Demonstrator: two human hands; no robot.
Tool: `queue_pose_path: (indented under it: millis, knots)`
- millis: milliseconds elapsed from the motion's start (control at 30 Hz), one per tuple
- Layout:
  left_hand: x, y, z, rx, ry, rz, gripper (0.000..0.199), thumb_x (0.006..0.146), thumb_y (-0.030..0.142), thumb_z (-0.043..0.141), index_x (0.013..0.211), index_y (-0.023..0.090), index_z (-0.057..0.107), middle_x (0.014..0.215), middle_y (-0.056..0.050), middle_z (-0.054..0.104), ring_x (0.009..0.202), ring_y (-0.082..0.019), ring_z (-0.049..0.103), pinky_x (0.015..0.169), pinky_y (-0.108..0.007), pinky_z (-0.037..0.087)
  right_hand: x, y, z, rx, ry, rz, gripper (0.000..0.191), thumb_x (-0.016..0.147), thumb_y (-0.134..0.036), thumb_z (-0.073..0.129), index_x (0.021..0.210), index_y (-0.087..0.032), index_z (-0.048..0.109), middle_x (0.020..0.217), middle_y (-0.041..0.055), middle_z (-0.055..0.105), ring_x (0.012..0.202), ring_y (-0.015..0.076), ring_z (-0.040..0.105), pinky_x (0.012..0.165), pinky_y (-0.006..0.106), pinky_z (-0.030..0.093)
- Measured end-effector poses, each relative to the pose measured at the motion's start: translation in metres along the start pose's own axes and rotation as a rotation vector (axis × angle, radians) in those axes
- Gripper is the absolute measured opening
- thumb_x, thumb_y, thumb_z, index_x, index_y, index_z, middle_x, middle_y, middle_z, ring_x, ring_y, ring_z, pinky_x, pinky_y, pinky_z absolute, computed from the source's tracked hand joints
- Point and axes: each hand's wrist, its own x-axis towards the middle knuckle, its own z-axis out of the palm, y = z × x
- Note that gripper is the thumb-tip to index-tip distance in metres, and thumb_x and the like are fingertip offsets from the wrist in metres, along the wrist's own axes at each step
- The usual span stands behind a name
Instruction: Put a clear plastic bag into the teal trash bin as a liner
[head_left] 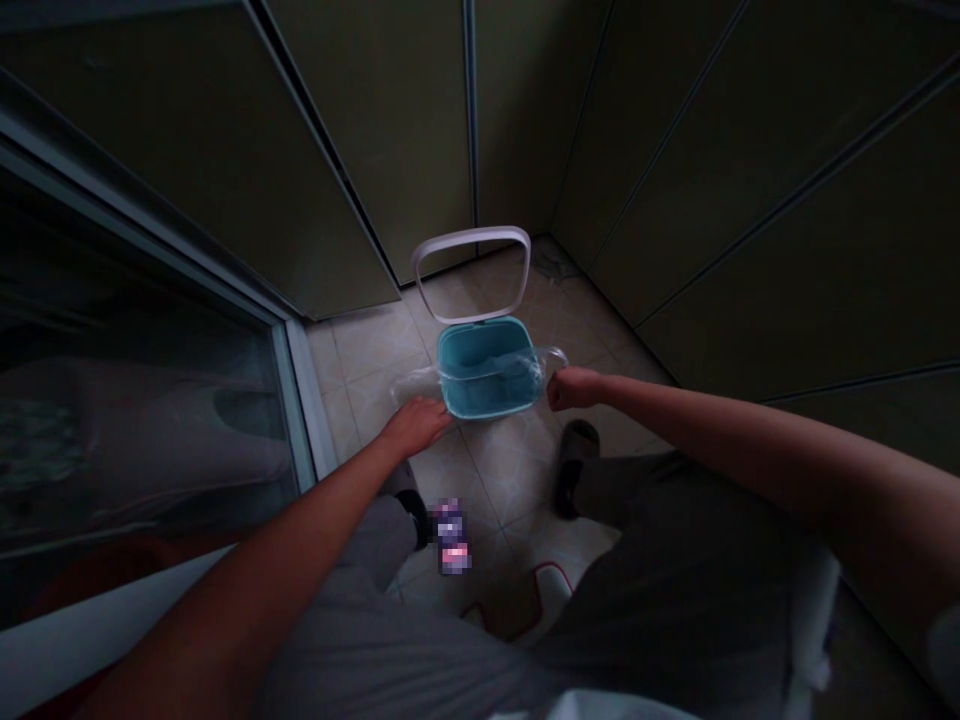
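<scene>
Left hand [416, 425]: by the near-left rim of the teal bin [487, 404], at its 7 o'clock; fingers together, hold on film unclear; nearer than right.
Right hand [571, 387]: curled shut on film edge, bin toward 9 o'clock.
Clear plastic film [517, 362]: across bin mouth, long axis 9 to 3.
Bin: on floor [487, 460], between hands.
Pale frame [471, 236]: raised, bin's 12 o'clock.

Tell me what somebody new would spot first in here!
Probably the bright blue bin on the tiled floor, in the middle, with its pale ring standing up behind it. Next, the shiny clear plastic stretched across the bin's opening, with the right hand closed on one end and the left hand by the bin's near left corner.
</scene>
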Motion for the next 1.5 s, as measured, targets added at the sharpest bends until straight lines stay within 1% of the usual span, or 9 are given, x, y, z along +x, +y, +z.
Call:
queue_pose_path:
  millis: [200,367,500,600,767,900,1033,1200,1500]
  knots:
    - [0.005,0.002,0.002,0.083,0.005,-0.106,0.019,0.086,0.014,0.067,0.102,0.022,0.074,0.106,-0.012,0.072,0.108,-0.032,0.064,0.093,-0.044,0.046,0.007,-0.011,-0.003,-0.078,0.113,0.209,0.019,0.080,-0.034,0.074,0.094,-0.026,0.084,0.098,0.0069,0.078,0.088,0.0226,0.072,0.067,0.024,0.047]
    - [0.007,0.001,0.001,0.131,0.011,-0.217,0.020,0.089,0.019,0.061,0.104,0.021,0.074,0.109,-0.012,0.072,0.107,-0.031,0.065,0.090,-0.043,0.047,0.012,-0.007,-0.010,-0.029,0.203,0.243,0.019,0.083,-0.039,0.071,0.093,-0.027,0.083,0.097,0.0059,0.079,0.090,0.0237,0.074,0.066,0.025,0.049]
    - [0.007,-0.001,-0.002,0.062,0.085,-0.334,0.017,0.090,0.031,0.061,0.098,0.023,0.073,0.106,-0.009,0.073,0.101,-0.028,0.067,0.086,-0.039,0.048,0.017,-0.001,-0.018,0.228,0.199,0.259,0.018,0.089,-0.028,0.067,0.099,-0.021,0.081,0.083,0.0047,0.078,0.076,0.0167,0.075,0.062,0.019,0.050]
    - [0.012,-0.002,-0.011,-0.020,0.191,-0.485,0.018,0.095,0.034,0.055,0.097,0.023,0.069,0.102,-0.007,0.074,0.093,-0.024,0.068,0.078,-0.034,0.047,0.022,0.002,-0.024,0.512,0.243,0.327,0.019,0.091,-0.021,0.067,0.106,-0.015,0.077,0.090,0.0070,0.079,0.065,0.0141,0.074,0.055,0.017,0.051]
    - [0.029,-0.009,-0.026,-0.118,0.307,-0.681,0.032,0.101,0.043,0.052,0.128,0.027,0.058,0.113,-0.006,0.073,0.095,-0.023,0.069,0.075,-0.031,0.045,0.027,-0.001,-0.035,0.786,0.367,0.435,0.016,0.097,-0.024,0.064,0.099,-0.011,0.072,0.098,0.0115,0.078,0.053,0.0126,0.070,0.046,0.020,0.050]
    - [0.041,-0.024,-0.029,-0.118,0.300,-0.680,0.029,0.101,0.042,0.055,0.124,0.030,0.066,0.119,-0.006,0.069,0.102,-0.024,0.068,0.076,-0.031,0.045,0.027,-0.004,-0.045,0.626,0.512,0.425,0.025,0.097,-0.037,0.065,0.092,-0.013,0.069,0.076,0.0080,0.075,0.057,0.0138,0.069,0.050,0.019,0.047]
    - [0.048,-0.042,-0.027,-0.146,0.287,-0.651,0.022,0.099,0.039,0.059,0.110,0.028,0.074,0.114,-0.005,0.068,0.099,-0.023,0.067,0.075,-0.030,0.044,0.025,-0.008,-0.051,0.411,0.655,0.379,0.035,0.093,-0.038,0.069,0.120,-0.019,0.061,0.077,0.0026,0.076,0.062,0.0142,0.068,0.055,0.020,0.042]
    - [0.051,-0.056,-0.026,-0.184,0.251,-0.502,0.024,0.093,0.032,0.069,0.116,0.029,0.074,0.115,-0.005,0.065,0.102,-0.022,0.065,0.079,-0.029,0.045,0.030,-0.010,-0.055,0.236,0.592,0.261,0.035,0.096,-0.039,0.063,0.129,-0.029,0.062,0.101,0.0028,0.080,0.078,0.0173,0.071,0.065,0.023,0.044]
    - [0.067,-0.080,-0.018,-0.291,0.320,-0.480,0.031,0.100,0.038,0.053,0.106,0.023,0.079,0.108,-0.008,0.069,0.099,-0.022,0.064,0.083,-0.029,0.047,0.047,0.008,-0.052,0.017,0.518,0.303,0.037,0.098,-0.042,0.055,0.129,-0.035,0.073,0.113,0.0081,0.078,0.098,0.0280,0.073,0.076,0.032,0.050]
